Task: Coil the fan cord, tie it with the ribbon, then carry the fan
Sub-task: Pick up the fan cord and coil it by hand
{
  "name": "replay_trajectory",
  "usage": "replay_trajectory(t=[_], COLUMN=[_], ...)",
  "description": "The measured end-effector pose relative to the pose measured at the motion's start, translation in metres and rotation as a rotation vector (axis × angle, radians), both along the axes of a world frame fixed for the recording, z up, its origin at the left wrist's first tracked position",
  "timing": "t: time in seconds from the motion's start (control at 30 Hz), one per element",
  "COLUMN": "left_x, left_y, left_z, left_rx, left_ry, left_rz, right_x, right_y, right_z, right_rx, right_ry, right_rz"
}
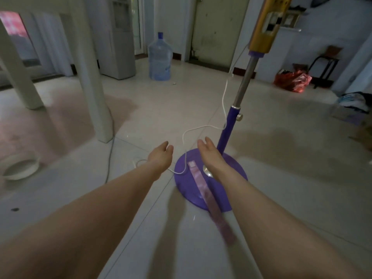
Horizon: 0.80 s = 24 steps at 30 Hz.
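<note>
A standing fan rises at centre right, with a round purple base (pixel 187 190), a purple and steel pole (pixel 244 85) and a gold control box (pixel 267 27); its head is out of frame. The thin white cord (pixel 223 101) hangs loose from the control box, loops over the floor and base, and passes under my left wrist. A pale purple ribbon (pixel 205 194) lies flat across the base and onto the floor. My left hand (pixel 161 156) and right hand (pixel 209 154) are stretched forward with fingers apart, either side of the cord loop, holding nothing.
White table legs (pixel 90 77) stand at left with a grey cable (pixel 110 158) running down beside them. A white bowl (pixel 19 166) sits on the tiled floor at far left. A blue water jug (pixel 160 57), a dispenser (pixel 118 37), a red bag (pixel 293 80) and a stool (pixel 326 63) are farther back.
</note>
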<state>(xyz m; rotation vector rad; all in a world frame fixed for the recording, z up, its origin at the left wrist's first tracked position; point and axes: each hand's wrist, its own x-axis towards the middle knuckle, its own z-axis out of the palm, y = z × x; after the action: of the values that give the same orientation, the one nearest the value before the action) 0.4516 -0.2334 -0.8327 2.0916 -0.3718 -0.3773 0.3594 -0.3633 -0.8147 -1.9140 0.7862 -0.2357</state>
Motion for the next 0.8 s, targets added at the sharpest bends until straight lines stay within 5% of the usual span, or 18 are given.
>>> replay_trajectory(t=[0.8], left_x=[0.068], left_y=[-0.04], left_z=[-0.079], left_rx=[-0.051], left_ry=[0.071], left_rz=[0.042], right_x=[0.136], right_y=[-0.034], right_z=[-0.105], right_rx=[0.09], right_ry=[0.1], right_rz=[0.094])
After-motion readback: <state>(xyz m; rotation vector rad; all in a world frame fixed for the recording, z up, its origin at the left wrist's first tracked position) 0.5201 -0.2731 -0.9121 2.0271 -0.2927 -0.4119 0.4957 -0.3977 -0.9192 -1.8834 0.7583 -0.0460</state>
